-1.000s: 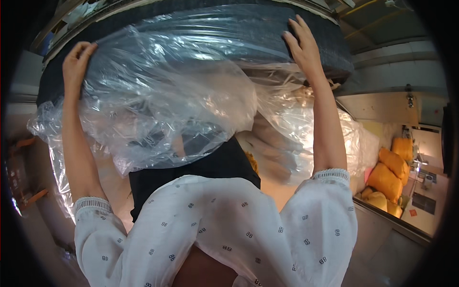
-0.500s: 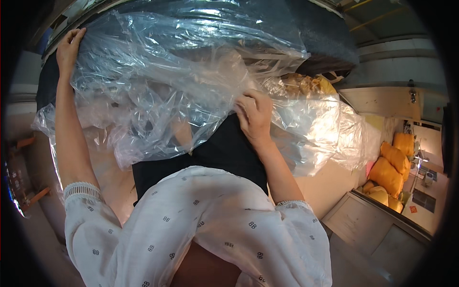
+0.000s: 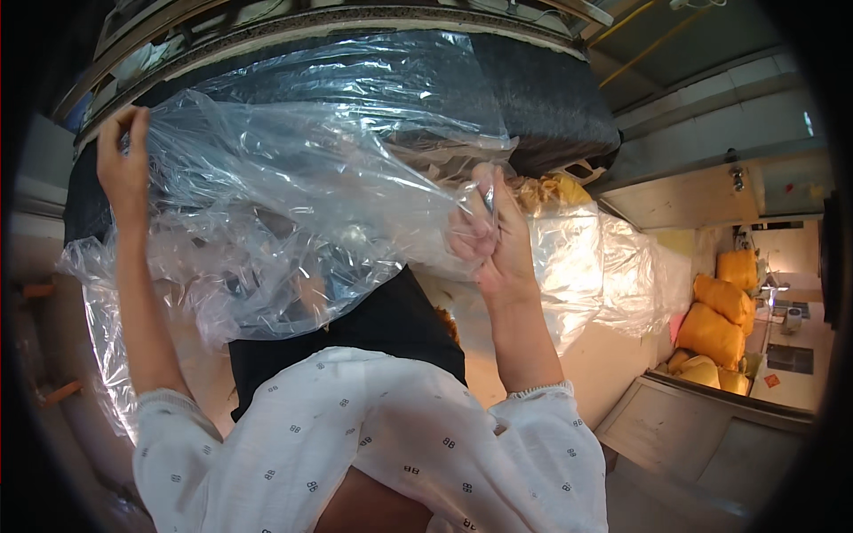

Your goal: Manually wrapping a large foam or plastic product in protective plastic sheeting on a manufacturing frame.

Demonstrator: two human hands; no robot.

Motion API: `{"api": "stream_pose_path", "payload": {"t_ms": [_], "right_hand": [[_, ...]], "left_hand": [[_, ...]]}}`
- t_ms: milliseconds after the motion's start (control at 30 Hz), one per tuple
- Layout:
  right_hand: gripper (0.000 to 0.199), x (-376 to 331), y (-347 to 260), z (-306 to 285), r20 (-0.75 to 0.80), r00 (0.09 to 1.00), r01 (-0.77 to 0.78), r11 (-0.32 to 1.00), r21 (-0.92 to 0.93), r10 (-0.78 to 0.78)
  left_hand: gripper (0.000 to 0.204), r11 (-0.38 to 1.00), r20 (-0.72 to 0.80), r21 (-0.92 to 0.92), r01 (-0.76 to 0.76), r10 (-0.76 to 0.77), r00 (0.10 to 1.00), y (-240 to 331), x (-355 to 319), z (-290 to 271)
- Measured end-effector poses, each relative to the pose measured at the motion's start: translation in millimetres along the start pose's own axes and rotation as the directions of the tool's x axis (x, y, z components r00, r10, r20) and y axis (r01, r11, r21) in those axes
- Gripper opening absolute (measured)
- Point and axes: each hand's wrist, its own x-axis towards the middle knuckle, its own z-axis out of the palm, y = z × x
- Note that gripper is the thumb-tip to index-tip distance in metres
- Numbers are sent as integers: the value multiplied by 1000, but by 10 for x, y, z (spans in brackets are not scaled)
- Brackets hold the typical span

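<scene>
A thin, clear plastic sheet [image 3: 293, 151] spreads in crumpled folds in front of me, over dark fabric and down toward my waist. At the far left, my left hand [image 3: 124, 164] is closed with its fingertips pinching the sheet's edge. My right hand [image 3: 498, 235] is raised palm inward to the right of the middle, fingers curled round a gathered part of the same film, which stretches taut toward the left. Film partly covers those fingers; a small dark spot shows between them, too unclear to name.
Dark grey fabric [image 3: 555, 98] lies under the sheet along the far side, below a long metal-edged frame [image 3: 293, 27]. More clear plastic [image 3: 613, 266] covers something at the right, beside a yellow bundle [image 3: 562, 188]. Orange sacks [image 3: 711, 333] are piled beyond a low wooden partition [image 3: 711, 413].
My right hand has lifted and turned, pulling film up and tight with it. My left hand stays on the sheet's left edge. The view has shifted, showing more of the far frame.
</scene>
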Motion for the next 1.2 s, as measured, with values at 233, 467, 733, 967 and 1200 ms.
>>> {"api": "stream_pose_path", "payload": {"t_ms": [233,467,733,967,1200], "right_hand": [[25,20,204,47,286,953,-219,873,435,97],[29,-72,446,119,157,973,-215,912,350,169],[30,-88,612,326,-95,989,123,987,104,-114],[19,-86,440,79,169,975,164,980,-116,-143],[16,-61,274,16,365,904,391,779,-491,-224]], "left_hand": [[29,733,440,-666,140,234,867,1918,-1228,67],[54,669,341,-733,122,207,917,2081,-1255,375],[38,681,325,-729,62,266,908,2109,-1256,268],[27,729,454,-646,226,129,882,2122,-1176,81],[32,732,485,-633,254,119,866,2133,-1111,-85]]}}
